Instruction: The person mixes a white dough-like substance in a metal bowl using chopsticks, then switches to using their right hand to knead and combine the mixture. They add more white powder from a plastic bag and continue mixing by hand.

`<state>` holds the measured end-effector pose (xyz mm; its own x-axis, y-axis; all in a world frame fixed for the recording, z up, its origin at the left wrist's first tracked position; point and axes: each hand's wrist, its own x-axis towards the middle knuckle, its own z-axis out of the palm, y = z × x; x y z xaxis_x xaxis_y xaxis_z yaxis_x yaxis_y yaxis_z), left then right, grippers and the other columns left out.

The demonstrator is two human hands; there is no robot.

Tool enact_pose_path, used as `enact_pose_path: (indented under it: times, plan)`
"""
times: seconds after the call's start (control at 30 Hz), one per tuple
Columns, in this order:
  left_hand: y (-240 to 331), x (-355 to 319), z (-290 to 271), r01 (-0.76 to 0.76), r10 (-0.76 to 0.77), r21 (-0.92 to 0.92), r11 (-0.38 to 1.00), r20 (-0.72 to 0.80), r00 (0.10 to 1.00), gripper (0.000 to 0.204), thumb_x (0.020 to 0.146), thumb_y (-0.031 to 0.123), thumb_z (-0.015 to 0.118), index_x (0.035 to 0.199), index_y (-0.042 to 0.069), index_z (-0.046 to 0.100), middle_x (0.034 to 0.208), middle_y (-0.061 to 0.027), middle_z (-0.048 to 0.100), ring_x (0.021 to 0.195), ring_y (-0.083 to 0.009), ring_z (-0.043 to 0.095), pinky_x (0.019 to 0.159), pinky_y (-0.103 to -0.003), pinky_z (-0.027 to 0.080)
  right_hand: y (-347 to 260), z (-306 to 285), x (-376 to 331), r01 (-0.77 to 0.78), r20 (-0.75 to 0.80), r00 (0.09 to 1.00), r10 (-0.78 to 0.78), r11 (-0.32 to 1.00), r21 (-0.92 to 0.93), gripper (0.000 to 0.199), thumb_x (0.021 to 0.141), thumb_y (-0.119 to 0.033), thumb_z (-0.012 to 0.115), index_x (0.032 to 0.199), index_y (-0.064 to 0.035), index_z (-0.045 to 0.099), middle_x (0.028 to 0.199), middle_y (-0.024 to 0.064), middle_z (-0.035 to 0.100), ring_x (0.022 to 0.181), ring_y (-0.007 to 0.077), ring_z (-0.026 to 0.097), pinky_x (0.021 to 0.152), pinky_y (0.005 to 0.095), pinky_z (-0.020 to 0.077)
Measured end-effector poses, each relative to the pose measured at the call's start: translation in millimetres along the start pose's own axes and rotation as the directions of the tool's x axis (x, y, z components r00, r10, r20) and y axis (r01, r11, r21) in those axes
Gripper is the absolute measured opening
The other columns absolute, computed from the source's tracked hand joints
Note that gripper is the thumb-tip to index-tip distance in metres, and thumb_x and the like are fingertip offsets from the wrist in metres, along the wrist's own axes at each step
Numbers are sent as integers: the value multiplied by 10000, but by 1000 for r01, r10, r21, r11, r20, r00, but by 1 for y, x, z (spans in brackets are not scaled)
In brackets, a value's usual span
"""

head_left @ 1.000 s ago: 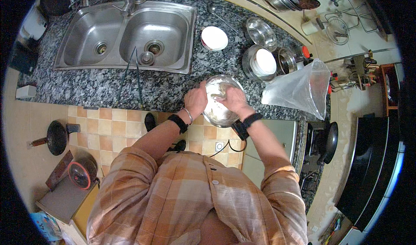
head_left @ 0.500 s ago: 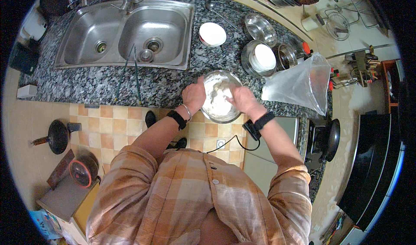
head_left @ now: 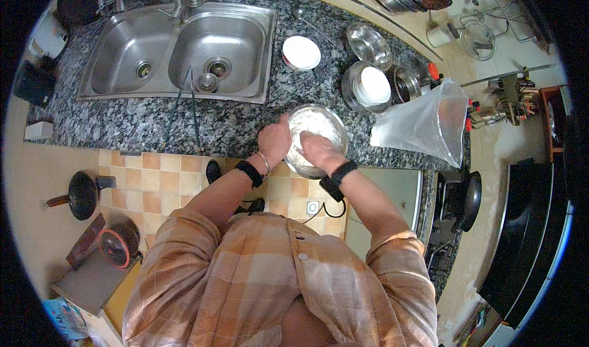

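A round metal bowl [head_left: 345,132] stands at the counter's front edge with white, floury dough [head_left: 319,120] in it. My left hand [head_left: 274,140] is closed on the bowl's left rim. Inside the bowl, my right hand [head_left: 319,151] has its fingers bent and pressed into the dough, and the fingertips are partly hidden. Both wrists wear black bands.
Behind the bowl sits a white bowl [head_left: 301,53]. To its right are metal bowls [head_left: 369,45], a stack of white dishes [head_left: 375,86] and a clear plastic bag [head_left: 423,126]. A double sink [head_left: 270,53] is at the left, with dark green chopsticks [head_left: 195,120] across its front edge.
My right hand has moved left and toward me within the bowl, from the right side of the dough to its middle. My left hand stays at the rim.
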<state>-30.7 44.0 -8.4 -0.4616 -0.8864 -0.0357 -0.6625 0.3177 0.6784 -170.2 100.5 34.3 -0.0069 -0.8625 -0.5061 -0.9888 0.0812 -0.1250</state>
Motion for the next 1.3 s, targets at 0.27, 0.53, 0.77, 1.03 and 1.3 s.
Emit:
enact_pose_path:
  times: [0.27,0.53,0.77,1.03,1.3]
  plan:
    - [2,-1,-1,-9,9,-27,1000,-7,1000,346,839,124,488,1161,-2,500,679,-225,638,642,-395,644,588,-500,510,32,-10,-17,-144,-70,985,158,973,179,594,768,-426,723,1052,74,571,1009,296,621,987,406,605,870,425,480]
    - [1,-1,0,-3,2,32,999,11,1000,356,874,124,460,1207,2,497,692,-237,637,649,-408,642,593,-507,515,25,-4,-4,-211,-193,956,222,974,77,547,778,-364,697,1097,52,541,940,241,654,902,372,645,781,422,526]
    - [2,-1,-2,-10,10,28,1000,1,1000,358,884,134,456,1222,21,490,693,-232,639,630,-407,641,576,-516,514,28,-6,-1,-194,-191,966,173,976,-96,429,807,-220,633,1112,37,475,866,223,666,828,374,661,715,441,537]
    - [2,-1,-3,14,-15,16,1000,66,998,392,832,113,479,1201,-20,479,690,-225,642,652,-402,641,609,-508,500,8,-2,23,63,25,998,-61,993,-98,299,764,-96,595,1045,4,570,985,229,651,942,348,647,793,426,529]
    - [-2,0,3,-13,13,11,1000,-14,1000,339,869,140,471,1177,-1,492,653,-234,624,594,-418,625,550,-524,502,5,-13,-5,-29,-132,991,31,999,21,402,785,-259,670,1075,-1,565,961,226,655,926,363,643,798,438,521]
